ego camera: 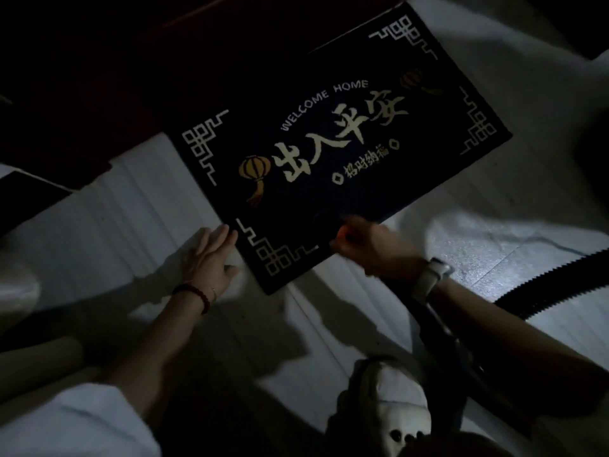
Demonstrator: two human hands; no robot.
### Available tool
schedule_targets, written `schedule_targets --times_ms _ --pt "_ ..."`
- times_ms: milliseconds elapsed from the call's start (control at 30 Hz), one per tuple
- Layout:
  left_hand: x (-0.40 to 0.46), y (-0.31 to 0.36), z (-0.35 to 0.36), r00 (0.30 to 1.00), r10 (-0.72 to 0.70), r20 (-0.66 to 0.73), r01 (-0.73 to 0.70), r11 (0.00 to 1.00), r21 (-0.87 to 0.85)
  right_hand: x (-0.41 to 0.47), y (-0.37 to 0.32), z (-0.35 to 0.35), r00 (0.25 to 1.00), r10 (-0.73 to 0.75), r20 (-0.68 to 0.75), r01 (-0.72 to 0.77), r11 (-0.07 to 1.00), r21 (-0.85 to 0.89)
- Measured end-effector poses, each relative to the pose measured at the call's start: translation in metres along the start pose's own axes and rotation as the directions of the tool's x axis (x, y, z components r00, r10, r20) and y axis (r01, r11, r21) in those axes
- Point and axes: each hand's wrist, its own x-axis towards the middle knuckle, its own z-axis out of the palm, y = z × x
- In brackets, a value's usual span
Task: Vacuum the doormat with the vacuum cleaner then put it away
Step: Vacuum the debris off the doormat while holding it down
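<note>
The dark navy doormat (333, 103) lies slanted on the pale floor, with white corner patterns, lantern prints and "WELCOME HOME" lettering. My left hand (207, 258) rests flat beside its near left corner, fingertips touching the mat's edge, holding nothing. My right hand (369, 245), with a white watch on the wrist, is closed over the mat's near edge around a dark vacuum tube (441, 328) that runs back under my forearm. The tube's tip is lost in the dark on the mat. A black ribbed vacuum hose (560, 282) curves off to the right.
The scene is very dim. A dark red door or threshold (99, 94) borders the mat's far left side. A white slipper on my foot (382, 410) sits at the bottom centre. Pale tiled floor (494, 252) surrounds the mat.
</note>
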Motion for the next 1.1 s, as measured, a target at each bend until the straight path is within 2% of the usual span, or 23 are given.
schedule_targets --times_ms 67,167,200,300,333,400,533,600,633,733,833,900,967,1100 --pt "0.0 0.001 -0.002 1.0 0.002 -0.002 -0.002 0.998 0.058 -0.024 0.0 0.021 0.989 -0.045 0.139 0.058 0.994 -0.087" --pt "-0.001 0.003 -0.003 1.0 0.006 -0.031 -0.003 0.994 0.106 -0.054 0.008 0.028 0.967 -0.077 0.243 0.111 0.985 -0.129" --pt "-0.001 0.004 -0.003 0.999 0.004 -0.039 0.0 0.995 0.096 -0.051 0.009 0.022 0.971 -0.095 0.218 0.123 0.985 -0.121" --pt "-0.004 0.007 -0.001 0.999 -0.004 -0.05 0.008 0.997 0.074 -0.022 0.002 0.005 0.998 -0.059 -0.032 0.052 0.985 -0.165" --pt "-0.004 0.008 0.0 0.999 -0.015 -0.044 0.018 0.997 0.071 -0.014 -0.003 0.006 0.996 -0.051 -0.071 0.038 0.986 -0.163" --pt "-0.006 0.011 -0.002 0.999 -0.042 -0.01 0.043 0.996 0.079 -0.013 -0.01 0.019 0.997 -0.08 -0.019 0.075 0.977 -0.199" --pt "-0.004 0.017 -0.008 0.994 -0.065 0.087 0.052 0.987 0.15 -0.07 0.005 0.043 0.966 -0.155 0.208 0.218 0.919 -0.328" --pt "-0.006 0.021 -0.013 0.984 -0.091 0.156 0.066 0.986 0.155 -0.092 0.016 0.034 0.96 -0.11 0.259 0.203 0.907 -0.369" --pt "-0.008 0.023 -0.017 0.977 -0.112 0.183 0.088 0.987 0.135 -0.098 0.017 0.025 0.97 -0.074 0.232 0.159 0.913 -0.375" --pt "-0.034 0.042 -0.042 0.967 -0.184 0.178 0.201 0.976 -0.083 -0.108 0.003 -0.014 1.0 0.001 0.03 0.009 0.951 -0.309" --pt "-0.081 0.076 -0.081 0.983 -0.182 -0.018 0.166 0.928 -0.335 -0.12 -0.027 -0.055 0.989 -0.01 -0.145 -0.027 0.967 -0.252" --pt "-0.121 0.101 -0.115 0.978 -0.187 -0.089 0.122 0.869 -0.479 -0.137 -0.051 -0.082 0.982 -0.011 -0.187 -0.032 0.973 -0.227" --pt "-0.165 0.125 -0.146 0.976 -0.193 -0.104 0.093 0.794 -0.601 -0.159 -0.075 -0.103 0.978 -0.026 -0.208 -0.015 0.981 -0.192" --pt "-0.243 0.174 -0.218 0.966 -0.217 -0.14 0.051 0.692 -0.72 -0.213 -0.13 -0.147 0.971 0.001 -0.237 -0.021 0.996 -0.083"
